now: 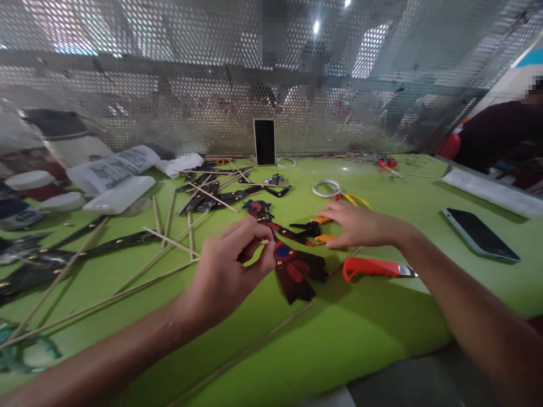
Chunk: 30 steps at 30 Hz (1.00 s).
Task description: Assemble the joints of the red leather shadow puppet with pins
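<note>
My left hand (237,263) is closed in a pinch at the middle of a flat jointed puppet (292,260), dark red, black and blue with brass-coloured fasteners. A small pale tip, perhaps a stick end, shows between thumb and forefinger. The puppet's head lies beyond the fingers and its legs point toward me at the right. My right hand (354,223) reaches around the orange handles of small pliers (314,228), whose black jaws face left toward the puppet. Just below the right hand lies a red-handled cutter knife (373,268).
Thin bamboo sticks (155,243) and black puppet pieces (207,195) cover the left and middle of the green table (237,350). A wire coil (326,187), a phone (481,234) and a rolled white sheet (492,192) lie rightward. A person (500,135) is at far right.
</note>
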Tool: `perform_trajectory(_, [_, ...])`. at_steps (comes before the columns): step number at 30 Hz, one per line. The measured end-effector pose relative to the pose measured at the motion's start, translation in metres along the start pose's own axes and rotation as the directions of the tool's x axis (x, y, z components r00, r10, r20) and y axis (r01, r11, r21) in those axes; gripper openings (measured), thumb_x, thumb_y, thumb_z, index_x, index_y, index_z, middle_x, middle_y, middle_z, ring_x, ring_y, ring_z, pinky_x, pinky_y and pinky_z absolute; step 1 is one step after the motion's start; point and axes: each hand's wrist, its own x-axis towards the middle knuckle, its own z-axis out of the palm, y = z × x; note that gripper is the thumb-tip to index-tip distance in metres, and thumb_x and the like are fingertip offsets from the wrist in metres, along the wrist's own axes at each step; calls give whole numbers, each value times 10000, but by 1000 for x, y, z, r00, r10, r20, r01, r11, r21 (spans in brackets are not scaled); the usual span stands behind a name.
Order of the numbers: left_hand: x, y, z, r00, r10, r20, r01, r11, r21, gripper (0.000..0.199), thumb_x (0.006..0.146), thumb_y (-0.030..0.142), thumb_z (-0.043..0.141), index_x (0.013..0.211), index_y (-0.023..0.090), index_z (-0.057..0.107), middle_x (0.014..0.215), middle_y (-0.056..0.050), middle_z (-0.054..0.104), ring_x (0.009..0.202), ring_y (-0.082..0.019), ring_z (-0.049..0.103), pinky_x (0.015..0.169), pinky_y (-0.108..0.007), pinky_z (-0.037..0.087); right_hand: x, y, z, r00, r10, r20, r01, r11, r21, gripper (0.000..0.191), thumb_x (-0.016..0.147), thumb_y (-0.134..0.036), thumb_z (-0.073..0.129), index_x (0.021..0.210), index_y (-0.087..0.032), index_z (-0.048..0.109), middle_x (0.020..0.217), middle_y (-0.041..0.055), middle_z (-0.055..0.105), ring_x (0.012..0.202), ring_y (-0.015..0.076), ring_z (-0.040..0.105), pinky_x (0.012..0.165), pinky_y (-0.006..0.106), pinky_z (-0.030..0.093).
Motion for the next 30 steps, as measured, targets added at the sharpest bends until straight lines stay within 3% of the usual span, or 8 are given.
perform_trajectory(4, [2, 3, -5, 995, 82, -55, -80, 996, 49, 129, 832, 35, 634, 786, 155, 628, 601, 68, 448, 527, -53, 377, 494, -186, 310, -1, -13, 0, 986, 62, -155, -51, 996, 72, 515, 678, -277, 715, 1177, -158, 676, 1201, 160, 594, 1109, 360, 576, 989, 501, 448])
perform_trajectory(7, [4, 4, -7, 992, 80, -99, -79, 997, 11, 123, 847, 53, 638, 798, 166, 636, 596, 66, 439, 520, -58, 373, 484, -204, 291, -4, -25, -1, 965, 80, -250, -28, 979, 204, 371, 791, -285, 623, 1136, -149, 614, 1107, 135, 619, 979, 281, 616, 889, 431, 492])
perform_trajectory(12, [3, 5, -9, 978, 4, -206, -28, 993, -114, 133, 848, 58, 648, 809, 184, 638, 648, 51, 521, 530, -58, 410, 474, -215, 292, -10, -64, 12, 981, -85, -174, 160, 862, 481, 244, 984, -348, 399, 970, -159, 551, 736, 43, 678, 691, 172, 663, 696, 307, 545])
perform_trajectory(13, [3, 6, -9, 974, -9, -226, -22, 991, -132, 137, 848, 55, 648, 806, 186, 637, 658, 48, 524, 539, -60, 416, 478, -216, 300, -12, -73, 17, 980, -139, -141, 194, 810, 553, 290, 1000, -373, 373, 914, -164, 554, 717, 43, 679, 647, 157, 652, 651, 287, 535])
perform_trajectory(16, [2, 9, -9, 962, -17, -271, -24, 989, -146, 145, 848, 50, 650, 801, 187, 635, 662, 43, 512, 559, -68, 426, 493, -224, 315, -19, -96, 29, 961, -275, -42, 185, 520, 834, 328, 981, -433, 478, 845, -148, 567, 750, 68, 663, 668, 149, 614, 649, 288, 504])
perform_trajectory(18, [3, 10, -9, 958, -9, -285, -31, 990, -135, 139, 848, 55, 654, 813, 189, 639, 670, 39, 516, 561, -72, 430, 492, -230, 318, -25, -106, 33, 963, -268, -35, 158, 457, 875, 278, 963, -418, 536, 889, -151, 554, 781, 59, 641, 705, 146, 584, 674, 289, 486])
perform_trajectory(22, [3, 12, -10, 953, 31, -301, -64, 993, -100, 144, 855, 41, 633, 840, 184, 644, 708, 29, 544, 545, -60, 427, 466, -219, 314, -36, -117, 32, 974, -221, -55, 167, 530, 832, 134, 923, -296, 577, 914, -175, 521, 806, 27, 595, 714, 136, 532, 650, 265, 447])
perform_trajectory(30, [2, 16, -9, 929, 149, -338, -150, 988, 25, 193, 819, 5, 651, 873, 189, 633, 746, 11, 623, 593, -77, 546, 480, -207, 397, -43, -123, 32, 978, -184, -98, 190, 587, 787, 139, 868, -239, 601, 895, -212, 467, 738, -41, 424, 613, 101, 404, 524, 218, 374])
